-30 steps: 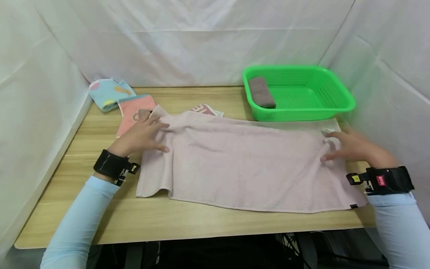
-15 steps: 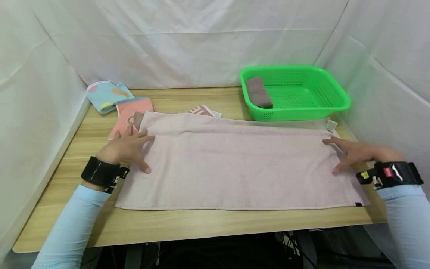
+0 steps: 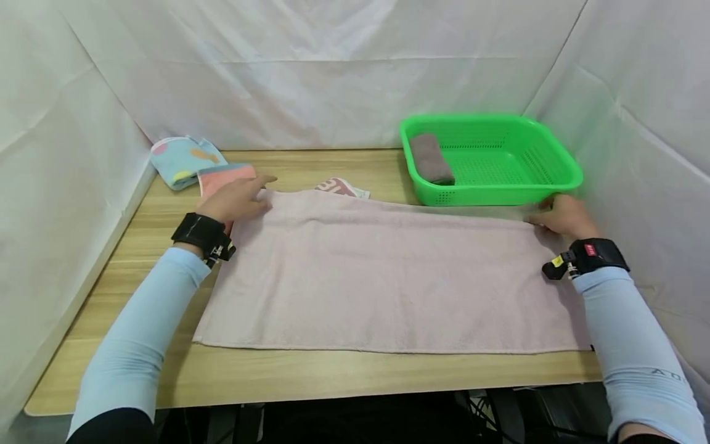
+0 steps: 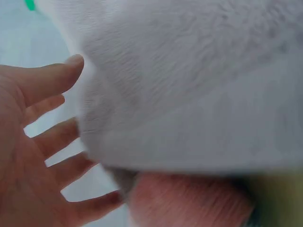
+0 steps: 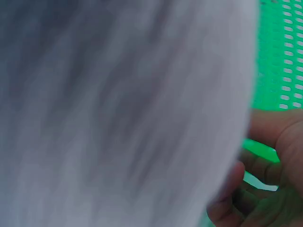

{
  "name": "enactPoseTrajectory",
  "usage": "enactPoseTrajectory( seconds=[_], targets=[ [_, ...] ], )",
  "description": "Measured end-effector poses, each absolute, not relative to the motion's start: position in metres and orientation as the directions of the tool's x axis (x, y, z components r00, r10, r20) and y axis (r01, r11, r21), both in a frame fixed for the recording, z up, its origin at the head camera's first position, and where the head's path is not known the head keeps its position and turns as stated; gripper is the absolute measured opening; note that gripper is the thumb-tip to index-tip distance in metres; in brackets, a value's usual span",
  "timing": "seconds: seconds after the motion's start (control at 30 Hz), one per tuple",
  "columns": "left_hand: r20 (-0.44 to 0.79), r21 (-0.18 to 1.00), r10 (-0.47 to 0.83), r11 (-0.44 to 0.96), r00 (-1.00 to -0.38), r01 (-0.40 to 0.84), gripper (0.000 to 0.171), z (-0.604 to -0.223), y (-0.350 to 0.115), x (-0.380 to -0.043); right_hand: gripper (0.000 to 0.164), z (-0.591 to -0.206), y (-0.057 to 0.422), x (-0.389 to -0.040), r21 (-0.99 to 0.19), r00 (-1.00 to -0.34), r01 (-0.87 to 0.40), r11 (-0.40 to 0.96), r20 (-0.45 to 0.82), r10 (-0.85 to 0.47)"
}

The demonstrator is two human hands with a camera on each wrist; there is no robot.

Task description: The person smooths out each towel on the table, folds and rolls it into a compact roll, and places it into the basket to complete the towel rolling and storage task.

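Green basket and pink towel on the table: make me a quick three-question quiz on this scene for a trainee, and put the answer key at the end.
1. Multiple choice: what colour is the folded cloth in the green basket? A) yellow; B) grey-brown; C) red.
2. True or false: the pink towel reaches closer to the front edge of the table than the green basket does.
3. Short answer: in the head view, which of the person's hands is nearer the green basket?

Key: 1. B. 2. True. 3. The right hand.
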State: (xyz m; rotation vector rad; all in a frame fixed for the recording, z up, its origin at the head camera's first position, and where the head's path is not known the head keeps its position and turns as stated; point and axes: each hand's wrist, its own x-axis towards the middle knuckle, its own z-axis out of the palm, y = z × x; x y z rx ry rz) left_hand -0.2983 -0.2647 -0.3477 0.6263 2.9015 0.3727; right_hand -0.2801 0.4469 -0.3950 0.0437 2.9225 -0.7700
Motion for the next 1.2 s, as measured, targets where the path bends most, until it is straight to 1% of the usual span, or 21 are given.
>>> enactPoseTrajectory(
  seconds=[0.03,0.13,0.2,0.27,0.33,0.37,0.43,0.53,0.67,0.77,0.9,0.97,1.03,1.1,1.2],
  targets=[
    [-0.074,0.264,0.428,0.88,-0.901,0.396,0.059,-0.351,-0.265,-0.302,0.062,-0.397,0.446,-0.28,-0.529,-0.994,0.068,0.846,-0.108,0.012],
    [0.025,0.233,0.427,0.877,-0.904,0.42,0.037,-0.357,-0.264,-0.306,0.062,-0.399,0.446,-0.278,-0.637,-0.995,0.087,0.766,-0.088,0.04],
    [0.101,0.216,0.416,0.878,-0.904,0.428,0.025,-0.358,-0.265,-0.306,0.056,-0.396,0.447,-0.274,-0.649,-0.998,0.058,0.758,-0.064,0.022],
    [0.17,0.206,0.402,0.879,-0.9,0.431,0.018,-0.356,-0.268,-0.303,0.046,-0.391,0.45,-0.269,-0.636,-0.999,0.024,0.771,-0.035,0.003],
    [0.223,0.209,0.384,0.879,-0.896,0.429,0.015,-0.352,-0.271,-0.3,0.024,-0.384,0.454,-0.263,-0.621,-1.0,0.005,0.784,-0.018,-0.008],
    [0.248,0.212,0.371,0.88,-0.895,0.424,0.014,-0.349,-0.273,-0.297,0.019,-0.378,0.456,-0.259,-0.62,-1.0,0.0,0.785,-0.01,-0.009],
    [0.276,0.237,0.345,0.88,-0.897,0.412,0.014,-0.341,-0.276,-0.291,0.012,-0.367,0.459,-0.251,-0.666,-1.0,0.017,0.745,-0.006,0.018],
    [0.302,0.272,0.301,0.882,-0.904,0.385,0.017,-0.327,-0.283,-0.283,0.012,-0.346,0.462,-0.24,-0.742,-0.998,0.036,0.669,0.005,0.06],
    [0.336,0.286,0.259,0.888,-0.906,0.36,0.021,-0.309,-0.289,-0.282,0.014,-0.324,0.463,-0.233,-0.798,-0.993,0.0,0.603,0.07,0.093],
    [0.389,0.292,0.231,0.887,-0.892,0.357,0.021,-0.298,-0.289,-0.285,0.021,-0.311,0.459,-0.235,-0.847,-0.986,-0.036,0.53,0.117,0.12],
    [0.489,0.314,0.189,0.873,-0.852,0.374,0.019,-0.286,-0.285,-0.282,0.027,-0.301,0.45,-0.239,-0.91,-0.967,-0.144,0.389,0.213,0.139],
    [0.543,0.314,0.18,0.862,-0.82,0.397,0.017,-0.281,-0.282,-0.274,0.027,-0.301,0.447,-0.237,-0.913,-0.956,-0.205,0.353,0.264,0.128],
    [0.588,0.301,0.186,0.853,-0.787,0.427,0.015,-0.279,-0.279,-0.263,0.028,-0.304,0.448,-0.232,-0.925,-0.95,-0.257,0.279,0.295,0.101],
    [0.621,0.288,0.207,0.836,-0.756,0.467,0.013,-0.278,-0.279,-0.247,0.03,-0.309,0.452,-0.223,-0.937,-0.952,-0.28,0.21,0.299,0.064],
    [0.622,0.299,0.253,0.797,-0.741,0.524,0.009,-0.277,-0.283,-0.219,0.033,-0.32,0.462,-0.204,-0.951,-0.954,-0.297,0.088,0.299,0.007]
  ],
)
